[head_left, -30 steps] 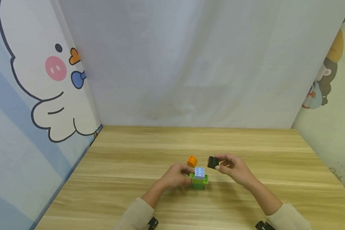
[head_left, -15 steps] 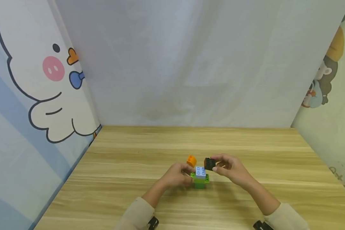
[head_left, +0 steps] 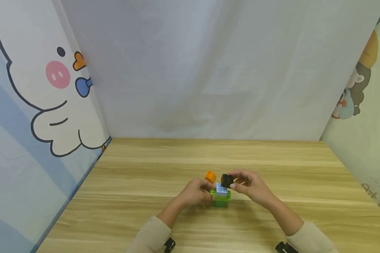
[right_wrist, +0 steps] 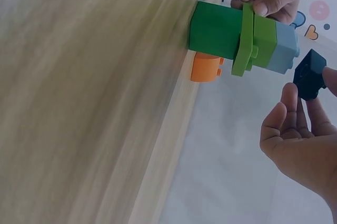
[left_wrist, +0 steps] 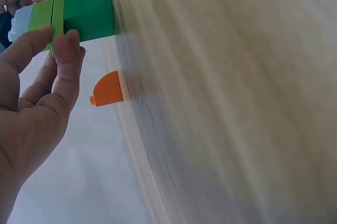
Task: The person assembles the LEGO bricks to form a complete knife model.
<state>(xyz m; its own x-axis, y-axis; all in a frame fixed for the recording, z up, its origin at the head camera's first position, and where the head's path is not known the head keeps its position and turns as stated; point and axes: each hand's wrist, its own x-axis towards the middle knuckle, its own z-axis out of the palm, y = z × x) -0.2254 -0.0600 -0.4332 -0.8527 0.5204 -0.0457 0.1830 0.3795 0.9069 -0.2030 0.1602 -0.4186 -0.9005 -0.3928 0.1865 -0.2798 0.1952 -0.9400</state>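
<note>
A stack of toy building bricks stands on the table: a dark green brick at the bottom, a wide light green plate, a light green brick, then a light blue brick on top. My left hand pinches the plate's left end between thumb and fingers. A black brick is pinched between the thumb and fingertips of my right hand, just over the light blue brick's studs. In the right wrist view a small gap shows between the black brick and the stack.
An orange brick with a curved side lies on the wooden table just behind the stack. A white curtain hangs beyond the far edge. Cartoon-printed walls stand at both sides.
My right hand has moved left with the black brick, from beside the stack to over the light blue brick. My left hand keeps its grip on the plate.
</note>
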